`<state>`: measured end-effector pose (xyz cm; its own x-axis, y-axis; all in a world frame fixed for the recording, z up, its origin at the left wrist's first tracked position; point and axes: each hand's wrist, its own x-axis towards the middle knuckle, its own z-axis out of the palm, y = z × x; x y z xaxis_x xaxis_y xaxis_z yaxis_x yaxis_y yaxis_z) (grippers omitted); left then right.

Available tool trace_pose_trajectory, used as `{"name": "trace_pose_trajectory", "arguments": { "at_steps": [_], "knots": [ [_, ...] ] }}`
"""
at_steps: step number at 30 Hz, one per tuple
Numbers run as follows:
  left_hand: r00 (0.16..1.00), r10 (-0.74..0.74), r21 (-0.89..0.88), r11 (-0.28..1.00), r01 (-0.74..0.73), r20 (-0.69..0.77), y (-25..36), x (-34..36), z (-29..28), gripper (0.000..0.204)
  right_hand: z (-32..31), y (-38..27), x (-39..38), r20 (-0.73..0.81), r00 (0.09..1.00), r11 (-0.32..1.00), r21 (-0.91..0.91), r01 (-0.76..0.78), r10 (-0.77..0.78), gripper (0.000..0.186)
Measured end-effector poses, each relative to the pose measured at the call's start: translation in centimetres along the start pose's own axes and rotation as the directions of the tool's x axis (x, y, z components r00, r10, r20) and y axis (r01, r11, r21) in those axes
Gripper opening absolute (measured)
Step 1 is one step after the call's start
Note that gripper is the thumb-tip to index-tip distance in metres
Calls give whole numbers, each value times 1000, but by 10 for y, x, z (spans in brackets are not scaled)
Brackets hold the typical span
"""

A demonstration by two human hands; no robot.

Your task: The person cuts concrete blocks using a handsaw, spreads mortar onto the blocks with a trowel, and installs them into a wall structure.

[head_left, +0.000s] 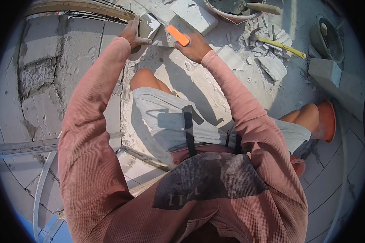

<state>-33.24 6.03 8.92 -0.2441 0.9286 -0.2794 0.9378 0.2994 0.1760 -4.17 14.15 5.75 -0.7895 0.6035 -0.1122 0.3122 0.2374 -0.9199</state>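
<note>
My left hand (134, 35) is at the top of the wall, fingers spread and pressed against a pale, rough-cut block piece (150, 25). Just right of it, my right hand (194, 46) is closed around a tool with a flat, bright orange handle (177, 35). The tool's working end is hard to make out against the pale block and dust. Both arms reach forward, and my knees are bent on either side of the dusty floor.
A white block (194, 17) lies ahead. Beyond is a mortar tub (227, 15) holding a wooden-handled tool (263, 8). A yellow-handled hammer (282, 47) rests on rubble. Right are a black bucket (327, 40), blocks (326, 73) and an orange bucket (325, 121). A block wall (40, 101) stands left.
</note>
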Motion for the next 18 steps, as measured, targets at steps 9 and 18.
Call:
{"name": "trace_pose_trajectory", "arguments": {
  "at_steps": [9,18],
  "knots": [
    [999,-27,34,999,26,30,6,-18,-4,128,-6,7,-110,-28,994,987,120,-105,109,30],
    [1000,6,8,1000,-7,18,7,-19,5,127,-16,-6,-147,-3,998,983,171,-59,61,26]
  ]
}}
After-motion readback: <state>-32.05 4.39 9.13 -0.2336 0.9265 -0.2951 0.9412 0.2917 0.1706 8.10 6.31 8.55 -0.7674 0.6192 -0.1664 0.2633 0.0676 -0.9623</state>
